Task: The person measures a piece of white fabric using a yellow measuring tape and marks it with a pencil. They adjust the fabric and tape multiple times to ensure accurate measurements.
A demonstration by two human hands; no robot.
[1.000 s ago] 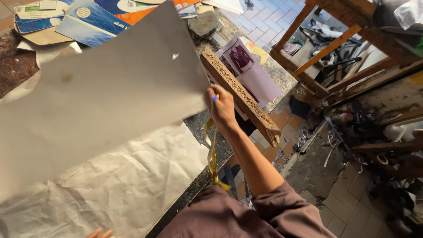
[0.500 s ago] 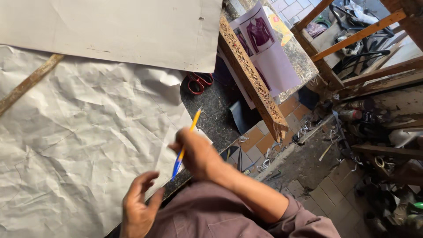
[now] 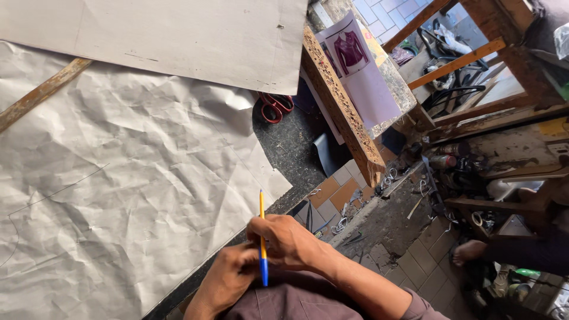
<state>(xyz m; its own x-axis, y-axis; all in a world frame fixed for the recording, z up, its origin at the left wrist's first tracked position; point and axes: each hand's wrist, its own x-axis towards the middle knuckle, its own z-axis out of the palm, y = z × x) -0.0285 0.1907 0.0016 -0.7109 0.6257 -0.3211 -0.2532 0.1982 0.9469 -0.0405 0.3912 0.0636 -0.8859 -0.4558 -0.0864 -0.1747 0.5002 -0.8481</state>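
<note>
Crumpled paper [image 3: 118,195] covers our counter [image 3: 284,148] across the frame's left. Our right hand [image 3: 287,240] pinches a pen [image 3: 261,237] at lower centre. Our left hand [image 3: 228,278] curls beside it, seemingly touching the pen.

Dark worktable [image 3: 290,148] left, carved wooden plank [image 3: 341,106] along far edge. Tiled floor [image 3: 415,261] right, littered with scrap. Wooden frames [image 3: 474,53] far right, sunlit.

Paper [image 3: 118,195]: spread over the tabletop [image 3: 290,148], left.
Card sheet [image 3: 178,35]: on the paper's far edge.
Ruler [image 3: 41,95]: on the paper, far left, end under the card sheet.
Scissors [image 3: 274,106]: on the tabletop, just right of the paper.
Pencil [image 3: 261,237]: at the near edge, between both hands.
Floor [image 3: 379,237]: right, below the tabletop.
</note>
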